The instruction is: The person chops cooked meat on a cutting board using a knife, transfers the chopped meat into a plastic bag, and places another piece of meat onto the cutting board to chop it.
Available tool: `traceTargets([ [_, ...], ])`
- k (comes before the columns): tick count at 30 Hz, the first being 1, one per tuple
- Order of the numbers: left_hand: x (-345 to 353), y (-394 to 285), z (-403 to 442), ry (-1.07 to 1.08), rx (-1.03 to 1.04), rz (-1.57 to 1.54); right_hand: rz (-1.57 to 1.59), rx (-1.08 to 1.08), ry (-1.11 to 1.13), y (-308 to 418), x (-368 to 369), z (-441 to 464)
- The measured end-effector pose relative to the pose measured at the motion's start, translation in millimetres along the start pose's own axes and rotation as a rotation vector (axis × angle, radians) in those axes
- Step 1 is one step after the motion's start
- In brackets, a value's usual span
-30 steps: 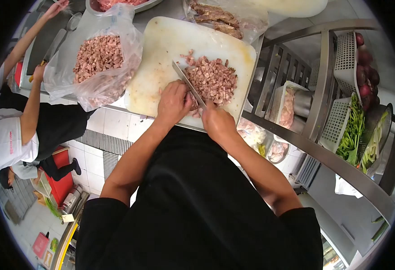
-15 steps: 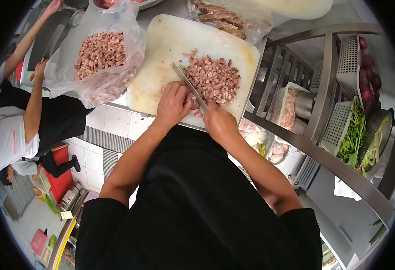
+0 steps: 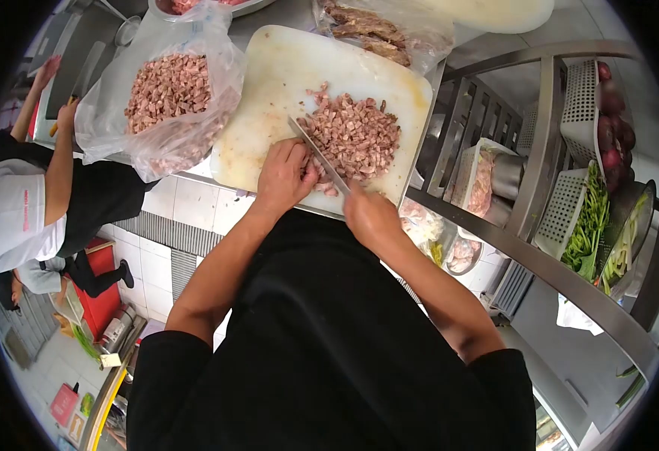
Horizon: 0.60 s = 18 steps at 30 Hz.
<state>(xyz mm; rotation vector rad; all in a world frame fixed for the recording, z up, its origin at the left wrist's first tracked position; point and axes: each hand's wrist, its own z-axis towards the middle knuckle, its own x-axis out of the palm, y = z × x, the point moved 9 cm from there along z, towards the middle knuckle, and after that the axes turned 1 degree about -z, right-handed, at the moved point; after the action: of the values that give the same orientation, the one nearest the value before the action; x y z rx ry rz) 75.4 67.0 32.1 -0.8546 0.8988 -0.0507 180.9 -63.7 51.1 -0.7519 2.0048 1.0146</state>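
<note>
Bright, even light; fisheye curve bends edges, corners black.

A brushed stainless-steel rack (image 3: 549, 120) stands at right of view. It supports a white perforated plastic basket (image 3: 579, 109) beside round purple-red onions (image 3: 612, 134), plus long leafy green stalks (image 3: 589, 222).

On the steel tabletop (image 3: 248, 22) (only partly visible) lie a white cutting board (image 3: 264, 83), a plastic bag of diced meat (image 3: 168, 93) and a metal bowl (image 3: 248, 9).
</note>
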Motion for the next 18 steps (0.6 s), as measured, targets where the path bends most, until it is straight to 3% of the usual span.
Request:
traceTargets([
  [6,-8,-4,0,-0.018,0.001,-0.065,0.034,-0.133,-0.050,26,-20,48],
  [10,-13,-2,-4,-0.033,-0.064,-0.080,0.060,-0.136,0.000,18,-53,-19],
  [12,-6,-3,-4,0.012,0.014,-0.006,-0.010,0.033,0.231,-1,-37,-37],
  [13,-4,-2,-5,0.015,0.009,-0.009,-0.010,0.035,0.237,-3,-25,-33],
  [16,-2,1,-3,-0.003,-0.001,0.019,0.022,-0.101,-0.040,10,3,13],
  [18,-3,1,-4,0.010,0.011,-0.005,0.030,-0.139,-0.067,27,3,55],
])
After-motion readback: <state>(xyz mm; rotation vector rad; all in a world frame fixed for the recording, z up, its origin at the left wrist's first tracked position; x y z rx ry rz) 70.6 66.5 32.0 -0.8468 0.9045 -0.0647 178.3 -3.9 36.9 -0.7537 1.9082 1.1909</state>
